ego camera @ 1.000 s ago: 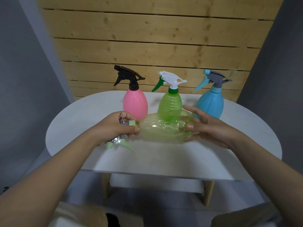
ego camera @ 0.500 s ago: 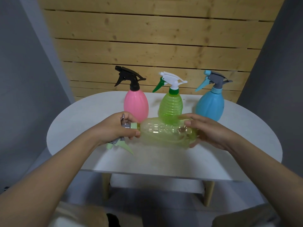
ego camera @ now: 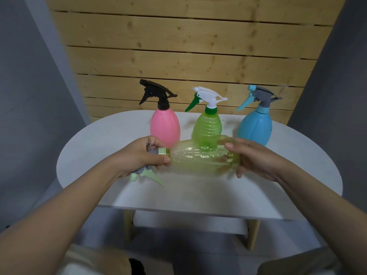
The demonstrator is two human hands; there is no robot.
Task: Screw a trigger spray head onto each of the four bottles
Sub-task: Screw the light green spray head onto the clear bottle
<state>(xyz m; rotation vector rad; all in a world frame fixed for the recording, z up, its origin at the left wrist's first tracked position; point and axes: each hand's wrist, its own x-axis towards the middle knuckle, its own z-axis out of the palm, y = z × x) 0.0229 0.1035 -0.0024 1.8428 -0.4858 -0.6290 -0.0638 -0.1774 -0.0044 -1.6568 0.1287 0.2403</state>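
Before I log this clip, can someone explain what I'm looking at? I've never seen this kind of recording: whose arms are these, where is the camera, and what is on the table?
There is no machine here. A person wears one wide-angle camera on the head, looking down at their own bare arms. On the white rounded table stand three finished spray bottles: a pink one with a black trigger head, a ribbed green one with a white head and a blue one with a grey head. The fourth, a clear yellow-green bottle, is held sideways above the table. The right hand grips its base; the left hand holds its pale green and grey trigger head at the neck.
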